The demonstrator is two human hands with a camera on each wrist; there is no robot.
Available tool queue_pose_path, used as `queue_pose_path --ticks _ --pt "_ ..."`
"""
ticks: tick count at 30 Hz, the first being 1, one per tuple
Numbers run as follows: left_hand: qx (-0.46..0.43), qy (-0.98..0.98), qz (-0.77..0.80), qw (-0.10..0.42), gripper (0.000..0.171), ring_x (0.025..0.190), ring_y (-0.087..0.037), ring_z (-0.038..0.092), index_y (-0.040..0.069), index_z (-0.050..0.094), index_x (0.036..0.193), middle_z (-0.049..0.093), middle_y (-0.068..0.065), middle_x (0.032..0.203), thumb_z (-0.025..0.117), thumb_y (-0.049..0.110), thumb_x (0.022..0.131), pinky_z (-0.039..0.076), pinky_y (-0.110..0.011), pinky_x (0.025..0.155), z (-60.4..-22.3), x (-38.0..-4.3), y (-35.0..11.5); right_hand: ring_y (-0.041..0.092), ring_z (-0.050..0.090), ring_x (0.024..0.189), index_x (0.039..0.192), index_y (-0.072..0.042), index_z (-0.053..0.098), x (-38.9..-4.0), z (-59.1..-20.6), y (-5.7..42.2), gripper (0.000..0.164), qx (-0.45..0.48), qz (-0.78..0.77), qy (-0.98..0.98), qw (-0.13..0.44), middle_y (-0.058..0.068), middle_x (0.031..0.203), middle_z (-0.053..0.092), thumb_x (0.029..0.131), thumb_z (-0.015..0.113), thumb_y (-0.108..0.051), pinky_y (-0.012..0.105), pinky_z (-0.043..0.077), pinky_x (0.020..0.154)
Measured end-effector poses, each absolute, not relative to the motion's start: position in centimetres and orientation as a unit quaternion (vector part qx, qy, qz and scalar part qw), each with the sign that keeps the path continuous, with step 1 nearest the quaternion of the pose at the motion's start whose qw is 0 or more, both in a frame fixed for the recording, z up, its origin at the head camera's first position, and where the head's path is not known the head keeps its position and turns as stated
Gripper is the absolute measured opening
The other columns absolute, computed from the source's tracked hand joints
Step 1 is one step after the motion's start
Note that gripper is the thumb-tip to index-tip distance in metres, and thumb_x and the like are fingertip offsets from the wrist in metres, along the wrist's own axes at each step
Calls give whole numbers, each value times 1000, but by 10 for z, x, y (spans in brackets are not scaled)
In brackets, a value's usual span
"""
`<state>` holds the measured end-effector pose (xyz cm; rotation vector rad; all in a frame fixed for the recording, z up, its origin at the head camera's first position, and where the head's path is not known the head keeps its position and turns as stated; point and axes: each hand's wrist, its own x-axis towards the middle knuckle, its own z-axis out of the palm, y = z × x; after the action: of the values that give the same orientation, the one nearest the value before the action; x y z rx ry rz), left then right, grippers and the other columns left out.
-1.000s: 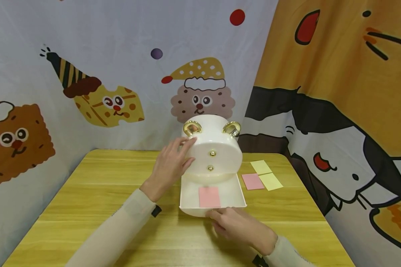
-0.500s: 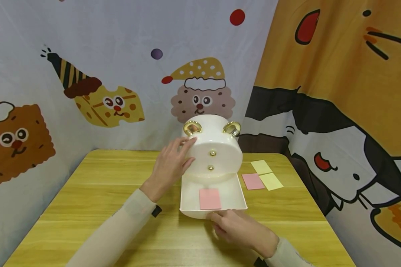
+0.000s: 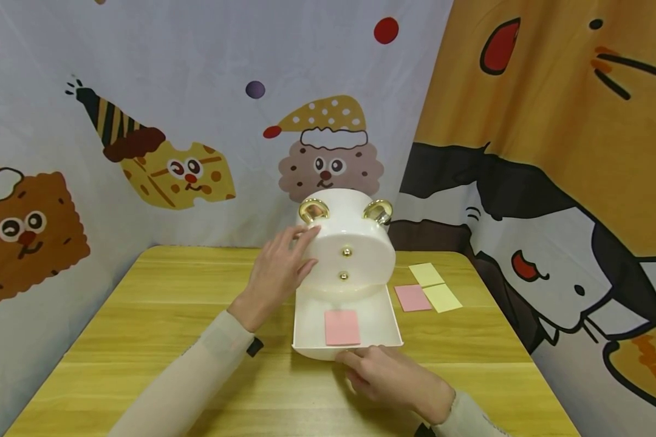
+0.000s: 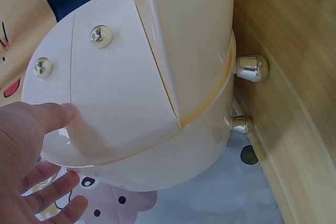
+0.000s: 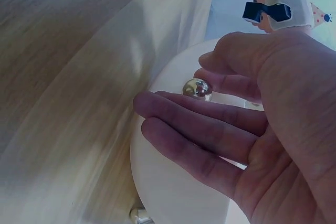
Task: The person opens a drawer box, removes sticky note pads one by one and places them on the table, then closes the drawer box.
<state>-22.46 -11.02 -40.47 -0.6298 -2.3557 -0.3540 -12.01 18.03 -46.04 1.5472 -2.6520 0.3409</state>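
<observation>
A glossy white storage box (image 3: 328,264) with gold ears and small gold knobs stands toward the back of the table. Its bottom drawer (image 3: 308,321) is pulled out toward me, and a pink sticky note pad (image 3: 341,328) lies inside. My left hand (image 3: 279,264) rests at the box's left side; in the left wrist view its thumb touches the front face while the other fingers spread along the side. At the drawer front, my right hand (image 3: 390,376) holds the gold drawer knob (image 5: 197,88) between its fingers, index fingertip right at it.
Right of the box, a pink sticky note pad (image 3: 412,298) and two yellow ones, a far one (image 3: 426,274) and a nearer one (image 3: 443,297), lie on the wooden table (image 3: 197,364). A cartoon-printed curtain (image 3: 197,60) hangs behind.
The bottom drawer has slid slightly farther out toward me with the pink pad in it, my right hand moving along with its front. The left hand has stayed at the box.
</observation>
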Motion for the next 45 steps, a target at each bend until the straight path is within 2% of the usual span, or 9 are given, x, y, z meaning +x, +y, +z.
queue_pose_path --ticks 7,13,19,27,33,39,45 --pt "-243 -900 -137 335 74 130 -37 75 17 59 169 69 -17 152 92 30 104 69 -51 89 -405 -225 -110 -7 50 69 128 -19 76 -120 -460 181 28 505 110 -856 27 -12 94 74 103 82 -7 8 42 63" --pt "-244 -899 -139 336 74 128 -37 75 17 59 169 69 -17 152 93 30 104 69 -52 87 -404 -224 -110 -8 43 64 130 -20 76 -121 -454 180 30 512 108 -852 31 -15 84 67 103 82 -7 8 37 59" --pt "-245 -900 -138 334 74 129 -37 75 16 59 169 69 -17 152 92 31 104 69 -51 87 -404 -224 -111 -5 53 67 131 -20 79 -122 -443 180 34 517 96 -850 41 -13 86 74 100 83 -5 12 44 60" --pt "-245 -900 -142 331 73 130 -37 75 17 58 170 68 -17 153 90 30 106 69 -51 89 -404 -224 -111 -8 58 69 120 -17 81 -128 -429 180 22 518 103 -849 37 -11 89 78 101 82 -5 12 49 62" --pt "-249 -894 -145 343 73 126 -37 76 17 59 168 69 -17 151 92 30 104 69 -50 85 -405 -225 -111 -10 64 77 115 -17 81 -135 -419 180 17 522 115 -844 32 -12 93 81 102 85 -7 11 55 69" --pt "-247 -898 -151 330 72 127 -37 75 18 57 169 68 -15 153 90 29 106 68 -50 86 -406 -226 -112 -12 57 73 111 -17 81 -145 -409 178 11 520 131 -844 21 -11 91 80 105 85 -9 8 51 68" --pt "-247 -898 -152 330 71 127 -37 75 18 57 169 68 -15 153 89 29 107 68 -50 86 -408 -226 -113 -9 53 69 113 -17 81 -158 -401 176 12 518 123 -846 23 -9 89 77 105 84 -9 11 48 65"
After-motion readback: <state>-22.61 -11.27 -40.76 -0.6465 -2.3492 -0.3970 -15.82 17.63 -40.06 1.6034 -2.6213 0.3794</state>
